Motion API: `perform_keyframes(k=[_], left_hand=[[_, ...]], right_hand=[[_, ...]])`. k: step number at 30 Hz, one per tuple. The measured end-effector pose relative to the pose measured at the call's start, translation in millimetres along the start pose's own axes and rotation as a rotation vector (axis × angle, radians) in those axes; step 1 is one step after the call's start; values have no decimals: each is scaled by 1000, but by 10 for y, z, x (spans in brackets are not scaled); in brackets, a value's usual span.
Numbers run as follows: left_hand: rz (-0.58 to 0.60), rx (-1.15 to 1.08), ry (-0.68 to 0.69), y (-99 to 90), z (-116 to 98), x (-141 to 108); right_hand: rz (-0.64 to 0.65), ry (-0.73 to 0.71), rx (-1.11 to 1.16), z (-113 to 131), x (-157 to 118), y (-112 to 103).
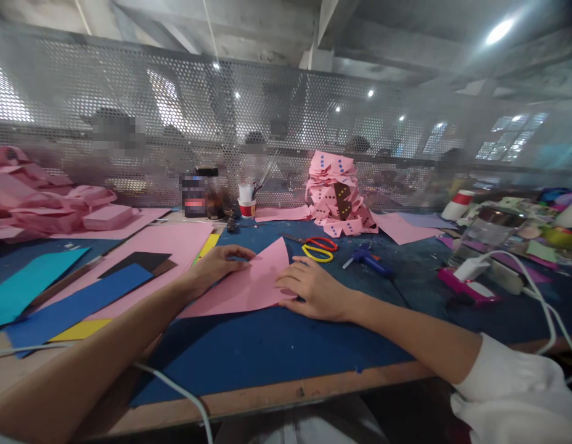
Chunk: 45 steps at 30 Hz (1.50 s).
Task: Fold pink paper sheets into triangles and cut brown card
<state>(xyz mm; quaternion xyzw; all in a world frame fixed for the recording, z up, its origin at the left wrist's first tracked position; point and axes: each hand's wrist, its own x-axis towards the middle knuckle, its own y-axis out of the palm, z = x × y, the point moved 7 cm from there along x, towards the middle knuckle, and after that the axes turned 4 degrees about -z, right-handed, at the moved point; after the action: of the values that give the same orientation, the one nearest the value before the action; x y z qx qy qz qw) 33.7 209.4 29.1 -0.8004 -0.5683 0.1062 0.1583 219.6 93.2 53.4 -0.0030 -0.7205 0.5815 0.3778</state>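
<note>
A pink sheet [249, 287] of paper or thin foam lies slightly raised and bent in front of me, its right corner standing up. My left hand [216, 268] grips its upper left edge with curved fingers. At the right edge, my right hand [316, 290] has its fingers closed on the same sheet, the thumb low near the bottom corner. Just beyond the right hand rest scissors [319, 249] with red and yellow handles. A blue glue gun [371, 260] is to their right.
Coloured strips, blue [92, 299] and teal [34, 280], lie left over a larger pink sheet [179, 237]. A tall stack of dotted pink pieces [335, 191] stands at the back. Right are a clear jar [484, 234], a pink power strip [468, 287] and a white cable [540, 302].
</note>
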Motion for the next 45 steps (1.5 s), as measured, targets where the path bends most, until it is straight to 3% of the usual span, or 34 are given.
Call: perform_keyframes(k=[6,15,18,23,28,33,45], left_hand=[[24,4,-19,28,2,-20],[-19,155,117,-12,-266,-4],[-12,70,111,-22,-319,-56],[54,-216,255,55,-400,-175],[117,-325,202,159,-337,-157],[199,-330,216,233,-402,-210],[100,-398,117,212,-409,-254]], right_hand=[[-85,-22,-75,13,42,-112],[-265,176,28,-190,23,-189],[-312,258,84,-265,5,-240],[-382,443,232,-372,-10,-403],[-484,543,403,-440,-16,-544],[-530,622,535,-525,-42,-550],[-565,753,812,-670,-79,-492]])
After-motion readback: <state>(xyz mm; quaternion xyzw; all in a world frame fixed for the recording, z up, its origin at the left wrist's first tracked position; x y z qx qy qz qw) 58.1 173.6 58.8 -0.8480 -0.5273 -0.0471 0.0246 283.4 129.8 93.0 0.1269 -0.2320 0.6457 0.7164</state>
